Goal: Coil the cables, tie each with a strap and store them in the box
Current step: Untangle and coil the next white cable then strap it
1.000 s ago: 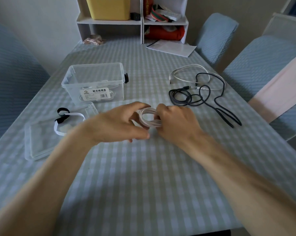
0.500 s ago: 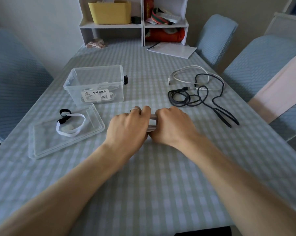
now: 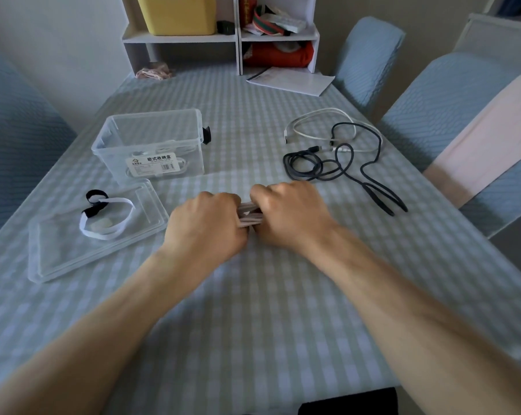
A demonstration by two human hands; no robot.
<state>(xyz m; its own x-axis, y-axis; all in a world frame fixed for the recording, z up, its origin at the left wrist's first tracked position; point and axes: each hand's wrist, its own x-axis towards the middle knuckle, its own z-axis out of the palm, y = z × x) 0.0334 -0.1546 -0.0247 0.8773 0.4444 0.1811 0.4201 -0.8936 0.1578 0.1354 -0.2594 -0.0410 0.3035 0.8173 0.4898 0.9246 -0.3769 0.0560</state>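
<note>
Both hands, left hand (image 3: 206, 226) and right hand (image 3: 286, 214), grip the coiled cable (image 3: 248, 215) between curled fingers (long axis left-right); straps (image 3: 106, 217) lie left of it.

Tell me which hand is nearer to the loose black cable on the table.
Right. The right hand sits just in front of the black cable, while the left hand lies farther to its left; both grip the coiled white cable.

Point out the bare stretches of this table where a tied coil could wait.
Bare cloth lies between the clear box and the loose dark cable, and across the near table between the forearms. The far middle before the paper is bare too. Crowded: the lid holding straps on the left, cables on the right.
</note>
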